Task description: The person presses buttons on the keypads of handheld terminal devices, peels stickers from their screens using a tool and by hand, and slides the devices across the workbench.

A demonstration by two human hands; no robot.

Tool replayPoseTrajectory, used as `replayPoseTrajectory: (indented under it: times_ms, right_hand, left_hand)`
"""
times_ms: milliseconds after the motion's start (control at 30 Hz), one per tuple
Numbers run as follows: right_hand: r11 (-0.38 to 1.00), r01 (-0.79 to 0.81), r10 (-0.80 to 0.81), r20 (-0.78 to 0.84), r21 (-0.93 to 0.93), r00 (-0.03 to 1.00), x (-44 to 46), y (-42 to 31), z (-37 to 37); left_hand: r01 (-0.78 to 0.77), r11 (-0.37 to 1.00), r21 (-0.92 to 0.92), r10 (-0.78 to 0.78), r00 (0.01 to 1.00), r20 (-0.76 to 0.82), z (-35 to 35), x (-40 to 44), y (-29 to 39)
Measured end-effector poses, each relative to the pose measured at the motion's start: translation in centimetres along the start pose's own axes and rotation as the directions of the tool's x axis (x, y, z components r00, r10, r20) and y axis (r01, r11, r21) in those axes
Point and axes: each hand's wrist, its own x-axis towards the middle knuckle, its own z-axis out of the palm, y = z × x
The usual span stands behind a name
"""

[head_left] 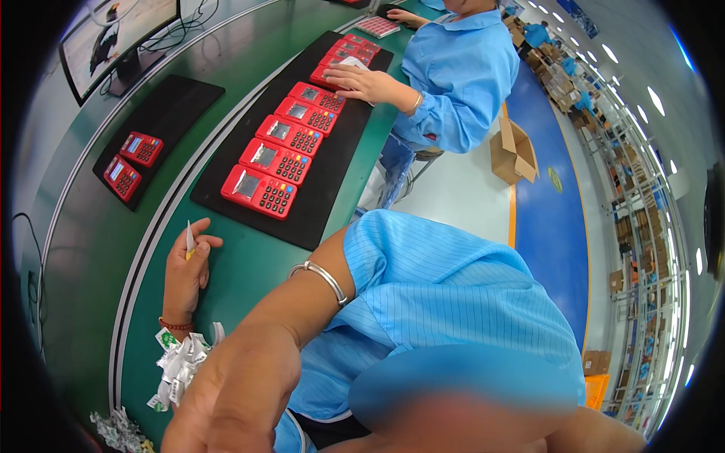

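My left hand (185, 275), with a red beaded bracelet, pinches a small pointed white-and-yellow tool (189, 240) over the green table, just below the near end of the black mat (310, 234). Large and close to the camera, my right hand (234, 385) is at the lower left, its arm wearing a silver bangle. Its fingertips are cut off or hidden, so what it holds cannot be seen. A pile of white label scraps (181, 366) lies between my hands. Red keypad devices (259, 192) stand in a row on the mat.
Beyond, a co-worker in blue (461, 75) has one hand (370, 83) over the row of devices. Two lit red devices (122, 178) rest on another mat (170, 113) near a monitor (113, 38). Clear wrapping scraps (121, 432) lie lower left. An open carton (513, 151) stands on the floor.
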Motion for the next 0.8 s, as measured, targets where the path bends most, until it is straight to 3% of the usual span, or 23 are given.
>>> replayPoseTrajectory:
  times_ms: [67,100,167,233,267,367,400,433,467,600,700,733,800]
  right_hand:
    - [0.938,0.205,-0.181,0.109,-0.281,0.977,0.6,3.4,-6.3]
    - [0.941,0.197,-0.169,0.119,-0.276,0.978,0.4,3.0,-6.2]
    - [0.813,0.237,-0.135,0.224,-0.532,0.965,-0.4,2.2,-5.4]
    - [0.817,0.281,-0.220,0.178,-0.503,0.959,0.2,1.5,-2.3]
    - [1.000,-0.024,0.025,-0.242,0.007,0.970,0.3,-0.9,1.5]
    - [0.841,-0.156,0.383,-0.365,0.518,0.849,-0.6,0.1,0.7]
    - [0.998,-0.035,0.044,-0.180,0.057,0.983,-0.6,1.9,-2.7]
    - [0.906,0.234,-0.188,0.161,-0.353,0.969,-0.2,2.1,-3.5]
    - [0.845,0.183,-0.119,0.157,-0.502,0.980,-0.8,1.8,-3.9]
    - [0.792,0.204,-0.119,0.182,-0.575,0.976,-0.3,2.0,-4.9]
    - [0.934,0.258,-0.267,-0.004,-0.247,0.964,1.1,3.8,-4.4]
    - [0.934,0.260,-0.270,-0.008,-0.246,0.963,0.8,3.5,-4.4]
    - [0.864,0.272,-0.129,0.337,-0.423,0.933,0.4,2.4,-4.2]
  left_hand:
    - [-0.005,0.999,-0.039,0.006,1.000,0.027,-0.1,0.0,-0.3]
    - [0.006,1.000,-0.025,-0.006,1.000,0.021,0.0,-0.2,0.0]
    - [0.015,1.000,-0.026,-0.014,1.000,0.012,0.1,-0.4,0.3]
    - [0.023,0.999,-0.037,-0.022,0.999,0.023,-0.1,-0.1,-0.1]
    - [0.022,0.999,-0.036,-0.022,1.000,0.018,-0.1,0.0,-0.1]
    - [0.023,0.998,-0.050,-0.021,0.999,0.029,-0.3,0.0,-0.2]
    - [0.024,0.998,-0.056,-0.023,0.999,0.034,-0.2,0.0,-0.1]
    - [0.028,0.998,-0.062,-0.026,0.999,0.038,-0.2,0.0,-0.1]
    - [0.025,0.998,-0.057,-0.023,0.999,0.034,-0.3,0.1,-0.2]
    - [0.028,0.997,-0.068,-0.025,0.999,0.041,-0.4,0.1,-0.5]
    - [0.021,0.997,-0.069,-0.018,0.999,0.038,-0.4,-0.1,-0.4]
    - [0.021,0.998,-0.059,-0.019,0.999,0.031,-0.3,-0.1,-0.3]
    - [0.016,0.999,-0.035,-0.016,1.000,0.015,-0.2,-0.5,0.0]
